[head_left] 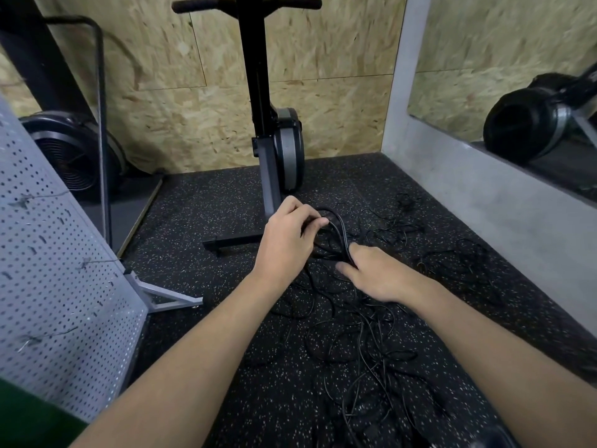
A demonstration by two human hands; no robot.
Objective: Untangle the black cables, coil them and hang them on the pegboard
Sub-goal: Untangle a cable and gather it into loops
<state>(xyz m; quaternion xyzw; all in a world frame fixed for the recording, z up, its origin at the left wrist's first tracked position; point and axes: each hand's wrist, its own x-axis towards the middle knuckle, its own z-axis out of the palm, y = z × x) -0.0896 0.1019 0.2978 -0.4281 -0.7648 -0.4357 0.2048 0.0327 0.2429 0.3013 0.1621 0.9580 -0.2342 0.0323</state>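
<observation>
A tangle of thin black cables (pixel 365 337) sprawls over the speckled black rubber floor in front of me. My left hand (pixel 286 240) pinches a thicker looped black cable (pixel 339 229) between thumb and fingers, lifting it slightly. My right hand (pixel 374 274) is just to the right and lower, with its fingers closed around the same loop's lower strands. The grey pegboard (pixel 55 286) stands tilted at the left on a metal foot, with a few hooks on it.
An upright black exercise machine (pixel 277 147) stands just beyond my hands, its base bar on the floor. A fan-wheel machine (pixel 71 150) sits at the back left. A grey concrete ledge with a mirror (pixel 504 195) runs along the right. More loose cables (pixel 458 260) lie at the right.
</observation>
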